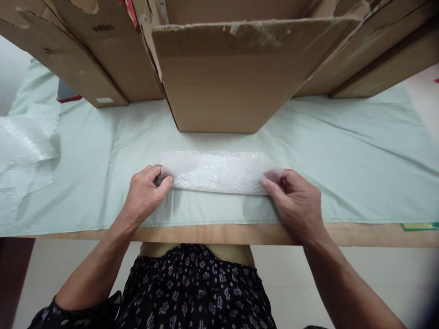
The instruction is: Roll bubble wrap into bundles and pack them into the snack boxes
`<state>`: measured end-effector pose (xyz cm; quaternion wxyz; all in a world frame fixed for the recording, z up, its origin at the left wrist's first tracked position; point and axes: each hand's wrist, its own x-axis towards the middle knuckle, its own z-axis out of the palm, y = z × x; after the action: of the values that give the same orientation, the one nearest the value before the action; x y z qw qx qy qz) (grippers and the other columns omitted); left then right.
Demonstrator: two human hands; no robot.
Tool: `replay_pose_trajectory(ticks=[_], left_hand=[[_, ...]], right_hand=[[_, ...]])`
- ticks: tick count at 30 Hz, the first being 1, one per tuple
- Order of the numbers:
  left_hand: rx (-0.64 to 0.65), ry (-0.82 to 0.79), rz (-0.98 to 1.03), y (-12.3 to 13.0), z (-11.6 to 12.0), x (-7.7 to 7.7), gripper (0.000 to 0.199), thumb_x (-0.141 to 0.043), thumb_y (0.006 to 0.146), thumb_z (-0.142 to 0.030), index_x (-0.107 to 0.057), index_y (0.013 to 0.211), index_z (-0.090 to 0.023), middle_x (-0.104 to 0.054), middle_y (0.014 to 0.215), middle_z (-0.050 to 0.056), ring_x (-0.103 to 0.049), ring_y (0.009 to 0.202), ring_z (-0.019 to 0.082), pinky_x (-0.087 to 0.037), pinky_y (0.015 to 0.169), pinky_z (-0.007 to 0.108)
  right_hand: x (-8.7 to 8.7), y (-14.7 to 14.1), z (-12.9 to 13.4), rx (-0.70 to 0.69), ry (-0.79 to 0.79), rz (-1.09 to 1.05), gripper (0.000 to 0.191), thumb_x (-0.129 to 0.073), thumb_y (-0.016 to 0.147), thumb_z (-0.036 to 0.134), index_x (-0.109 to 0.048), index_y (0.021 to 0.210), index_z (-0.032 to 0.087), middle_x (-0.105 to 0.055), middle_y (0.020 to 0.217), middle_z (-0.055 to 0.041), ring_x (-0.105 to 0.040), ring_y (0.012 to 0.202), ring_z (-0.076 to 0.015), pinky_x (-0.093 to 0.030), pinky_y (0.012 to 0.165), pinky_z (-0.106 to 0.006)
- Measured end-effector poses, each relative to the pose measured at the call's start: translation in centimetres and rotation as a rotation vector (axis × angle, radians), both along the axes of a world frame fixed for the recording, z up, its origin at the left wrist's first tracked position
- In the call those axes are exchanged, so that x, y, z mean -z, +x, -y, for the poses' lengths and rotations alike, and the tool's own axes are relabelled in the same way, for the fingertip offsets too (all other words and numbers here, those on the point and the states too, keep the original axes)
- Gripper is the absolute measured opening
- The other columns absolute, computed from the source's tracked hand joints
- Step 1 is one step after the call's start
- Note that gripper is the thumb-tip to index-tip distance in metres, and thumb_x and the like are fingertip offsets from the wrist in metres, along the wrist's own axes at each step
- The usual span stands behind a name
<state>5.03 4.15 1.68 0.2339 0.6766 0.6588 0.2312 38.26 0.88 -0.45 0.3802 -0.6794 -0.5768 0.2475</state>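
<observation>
A long, flat strip of bubble wrap stretches between my two hands, just above or on the pale green cloth. My left hand pinches its left end between thumb and fingers. At the opposite end my right hand grips the wrap the same way, thumb on top and fingers behind. The strip looks folded, with a straight lower edge; whether anything lies inside it I cannot tell.
An open cardboard box stands right behind the strip, with more cardboard boxes on both sides. More bubble wrap lies at the left. A dark, red-edged object sits by the left boxes. The wooden table edge runs in front.
</observation>
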Motion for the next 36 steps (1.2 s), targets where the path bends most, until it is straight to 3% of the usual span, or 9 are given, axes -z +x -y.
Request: replay_pose_trajectory(ticks=[11,13,17,22,24,27,31,34,36], left_hand=[[0.008,0.098,-0.241,-0.6,0.1,1.0,0.019,-0.061,0.087,-0.031,-0.058,0.070,-0.023,-0.062,0.068,0.001,-0.059,0.071,0.021,-0.049,0.073,0.038],[0.001,0.107,-0.240,-1.0,0.2,1.1,0.009,-0.064,0.088,-0.030,-0.065,0.086,-0.021,-0.064,0.073,0.001,-0.061,0.072,0.021,-0.052,0.077,0.040],[-0.019,0.316,-0.251,-1.1,0.6,0.2,0.044,-0.068,0.093,-0.030,-0.061,0.134,-0.019,-0.070,0.115,0.012,-0.069,0.105,0.028,-0.056,0.097,0.046],[0.404,0.430,-0.349,2.1,0.6,-0.8,0.060,-0.059,0.101,-0.035,-0.040,0.157,-0.021,-0.043,0.165,0.016,-0.037,0.156,0.036,-0.034,0.126,0.056],[0.601,0.369,-0.396,3.6,0.2,0.1,0.065,-0.053,0.104,-0.047,-0.035,0.160,-0.018,-0.037,0.170,0.019,-0.030,0.160,0.037,-0.024,0.130,0.060],[0.696,0.238,-0.443,4.5,-0.5,2.3,0.075,-0.051,0.101,-0.063,-0.038,0.159,-0.016,-0.037,0.170,0.021,-0.029,0.160,0.041,-0.015,0.131,0.066],[0.672,0.143,-0.421,4.1,-0.8,3.3,0.081,-0.059,0.096,-0.067,-0.042,0.158,-0.018,-0.034,0.171,0.021,-0.024,0.162,0.043,-0.010,0.129,0.070],[0.657,0.158,-0.346,3.2,-0.7,2.0,0.069,-0.056,0.100,-0.059,-0.046,0.155,-0.019,-0.038,0.170,0.019,-0.028,0.160,0.041,-0.017,0.129,0.066],[0.524,0.212,-0.292,2.1,-0.8,0.9,0.056,-0.053,0.103,-0.050,-0.054,0.149,-0.019,-0.049,0.162,0.019,-0.041,0.153,0.039,-0.028,0.126,0.060]], right_hand=[[1.4,0.0,-2.5,-0.093,0.095,0.412,0.021,-0.068,0.094,0.039,-0.071,0.104,0.021,-0.068,0.073,-0.0002,-0.061,0.061,-0.0151,-0.052,0.064,-0.029],[1.5,0.4,-2.6,-0.112,0.074,0.482,0.026,-0.068,0.094,0.040,-0.070,0.112,0.021,-0.067,0.074,0.0002,-0.059,0.060,-0.0148,-0.050,0.062,-0.029],[-0.1,0.8,-2.0,-0.124,0.209,0.615,0.042,-0.069,0.095,0.043,-0.064,0.131,0.021,-0.074,0.107,-0.0099,-0.069,0.079,-0.0228,-0.056,0.076,-0.039],[-1.6,-3.1,-1.8,-0.385,0.353,0.667,0.058,-0.058,0.102,0.036,-0.046,0.156,0.020,-0.056,0.154,-0.0185,-0.055,0.141,-0.0366,-0.047,0.110,-0.053],[-0.7,-5.0,-2.1,-0.568,0.283,0.679,0.062,-0.051,0.105,0.043,-0.041,0.160,0.016,-0.047,0.163,-0.0180,-0.045,0.151,-0.0355,-0.042,0.118,-0.054],[1.3,-5.7,-2.0,-0.698,0.142,0.705,0.065,-0.047,0.105,0.052,-0.043,0.160,0.017,-0.043,0.167,-0.0149,-0.039,0.155,-0.0325,-0.033,0.126,-0.053],[2.3,-2.8,-0.7,-0.610,0.054,0.674,0.063,-0.049,0.104,0.053,-0.045,0.160,0.024,-0.041,0.169,-0.0107,-0.039,0.156,-0.0322,-0.029,0.128,-0.055],[1.4,0.2,0.1,-0.463,0.089,0.589,0.050,-0.041,0.107,0.045,-0.057,0.150,0.024,-0.053,0.160,-0.0114,-0.049,0.148,-0.0334,-0.037,0.121,-0.057],[0.8,1.7,-0.2,-0.313,0.134,0.544,0.043,-0.041,0.107,0.043,-0.067,0.135,0.023,-0.064,0.147,-0.0124,-0.060,0.136,-0.0333,-0.044,0.115,-0.054]])
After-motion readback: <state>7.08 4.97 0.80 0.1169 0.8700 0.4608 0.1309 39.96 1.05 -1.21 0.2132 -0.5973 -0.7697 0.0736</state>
